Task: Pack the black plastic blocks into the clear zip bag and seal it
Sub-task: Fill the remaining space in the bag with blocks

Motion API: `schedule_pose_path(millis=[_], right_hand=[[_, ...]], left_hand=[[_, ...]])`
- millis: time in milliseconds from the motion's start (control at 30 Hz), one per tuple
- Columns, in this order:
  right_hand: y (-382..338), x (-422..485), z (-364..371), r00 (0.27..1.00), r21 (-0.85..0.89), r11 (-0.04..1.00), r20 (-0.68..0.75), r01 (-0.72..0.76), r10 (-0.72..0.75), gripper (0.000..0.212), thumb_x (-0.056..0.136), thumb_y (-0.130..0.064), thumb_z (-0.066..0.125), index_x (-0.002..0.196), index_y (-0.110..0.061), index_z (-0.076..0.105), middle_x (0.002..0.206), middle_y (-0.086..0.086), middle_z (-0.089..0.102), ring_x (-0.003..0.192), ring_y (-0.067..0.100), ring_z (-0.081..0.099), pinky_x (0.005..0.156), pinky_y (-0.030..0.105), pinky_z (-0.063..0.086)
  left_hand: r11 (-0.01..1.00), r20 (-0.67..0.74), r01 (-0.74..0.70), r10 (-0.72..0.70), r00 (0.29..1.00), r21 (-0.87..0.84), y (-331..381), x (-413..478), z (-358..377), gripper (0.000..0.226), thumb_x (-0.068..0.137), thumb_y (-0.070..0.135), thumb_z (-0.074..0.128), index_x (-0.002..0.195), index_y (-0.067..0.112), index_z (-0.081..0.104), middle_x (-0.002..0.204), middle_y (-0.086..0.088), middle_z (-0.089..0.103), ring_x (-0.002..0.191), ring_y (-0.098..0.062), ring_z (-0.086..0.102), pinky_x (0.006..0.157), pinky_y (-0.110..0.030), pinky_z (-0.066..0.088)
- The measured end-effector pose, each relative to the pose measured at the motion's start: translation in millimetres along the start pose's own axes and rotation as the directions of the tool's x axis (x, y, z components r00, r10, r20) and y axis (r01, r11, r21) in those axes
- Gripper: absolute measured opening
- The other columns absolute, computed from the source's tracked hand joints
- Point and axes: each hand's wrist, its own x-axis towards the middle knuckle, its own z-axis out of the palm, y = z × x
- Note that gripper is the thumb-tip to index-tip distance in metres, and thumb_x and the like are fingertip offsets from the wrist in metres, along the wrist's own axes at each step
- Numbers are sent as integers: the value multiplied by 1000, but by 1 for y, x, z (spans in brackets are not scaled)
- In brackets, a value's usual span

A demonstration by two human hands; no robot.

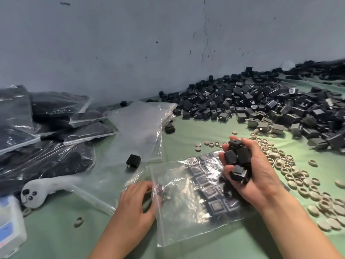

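The bag lies flat on the bench, near and centre. It is thin clear film, creased and glossy. My left hand is at its left edge, with the fingers curled over the film and pinching it. That spot is blurred, so I cannot tell whether the mouth is parted. Through the film I see rows of square black pieces lying flat along the bag's right side.

My right hand is over the bag's far right corner, its palm turned left. Its fingers are curled round a handful of blocks. They are small matte black plastic cubes, and the top one has a round hole in one face.

Far right, a pile of the same boxy black pieces spreads along the foot of the cracked grey wall. Beige rings and round flat caps lie scattered on the bench's green cover, to the right of my right hand.

Left of the bag and farther off lies a stack of empty clear sleeves. A lone cube with two short prongs sits on top of it. Far left, filled bags are heaped together, their film wrinkled and shiny over dark contents. Near left there is a pale grey moulded handle with three dark round buttons. Beside it, at the frame's edge, is a translucent white box.
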Motion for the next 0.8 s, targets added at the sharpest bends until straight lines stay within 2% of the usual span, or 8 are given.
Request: schedule_pose_path(millis=[100,167,233,300,433,567,667,800], right_hand=[[0,0,2,1000,-10,1000,-7,-10,10,31,67,-34,79,94,-20,74,96,4,69,79,19,64,44,19,45],[0,1,3,1000,-12,1000,-2,-15,15,29,66,-34,79,91,-20,74,95,5,69,80,19,64,44,19,44],[0,1,2,1000,-14,1000,3,-22,22,27,65,-33,80,88,-20,75,94,5,69,79,19,64,43,20,45],[-1,1,0,1000,-10,1000,13,-27,27,25,67,-33,79,88,-20,75,95,5,69,78,19,65,43,20,45],[-1,0,-3,999,-4,1000,26,-28,28,24,73,-34,76,93,-21,72,95,5,68,77,19,64,44,20,45],[-1,-1,-5,999,17,1000,33,-26,25,26,73,-33,76,94,-19,70,95,6,67,78,20,63,44,21,46],[-1,-1,-4,1000,12,1000,27,-14,13,25,70,-33,77,91,-19,72,95,6,68,78,20,64,44,21,46],[0,-1,-2,1000,-17,1000,11,-2,2,19,67,-34,78,80,-21,77,93,6,69,76,20,65,45,22,47]], left_hand=[[992,22,-41,38,999,120,3,-1,-2,27,91,55,46,114,48,58,106,30,55,107,4,43,96,-14,25],[977,53,-48,38,998,208,5,-2,1,41,95,54,39,135,50,47,109,28,49,107,-1,41,95,-18,24],[970,78,-62,44,996,236,8,-3,6,52,93,58,27,144,49,33,112,25,46,110,-3,40,96,-22,24],[969,88,-74,54,995,236,9,-4,8,56,91,60,21,143,47,36,113,24,47,112,-3,41,95,-22,24],[965,36,-58,50,998,257,4,-2,7,50,93,59,28,118,36,64,113,19,45,108,-8,43,91,-25,29],[948,47,-58,45,998,312,7,13,11,33,99,48,42,127,43,59,122,18,43,118,-11,41,99,-28,29],[941,79,-57,33,996,334,11,26,15,37,99,49,40,134,45,51,121,15,45,116,-11,42,102,-27,31],[934,86,-128,105,991,334,18,31,18,43,100,51,32,140,44,48,126,14,49,116,-8,43,102,-28,33]])
